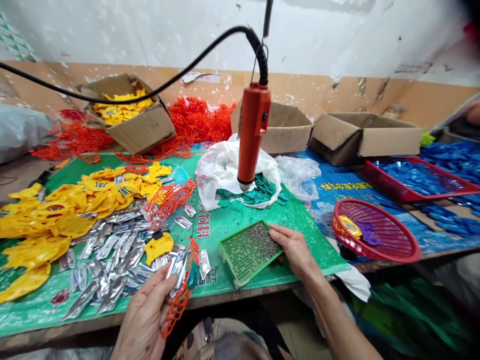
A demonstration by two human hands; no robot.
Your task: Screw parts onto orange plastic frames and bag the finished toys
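Note:
My left hand (pixel 144 312) is closed on an orange plastic lattice piece (pixel 178 306) together with a few silver metal strips (pixel 179 269); a small dark green part (pixel 193 276) shows against them. My right hand (pixel 294 250) grips the right edge of a green perforated tray (pixel 235 266), thumb on top. Small screws (pixel 264 237) lie heaped towards the tray's far right corner. Above the table hangs an orange electric screwdriver (pixel 252 132), tip down, touched by neither hand. Loose silver strips (pixel 112 285) are spread left of my left hand.
Yellow plastic parts (pixel 75 225) pile up at left. Behind the screwdriver, a white bag (pixel 213 165) holds dark green pieces (pixel 262 192). Cardboard boxes (pixel 144 127) and orange lattice pieces (pixel 202 120) line the wall. A red basket (pixel 397 245) and red tray (pixel 465 187) stand at right.

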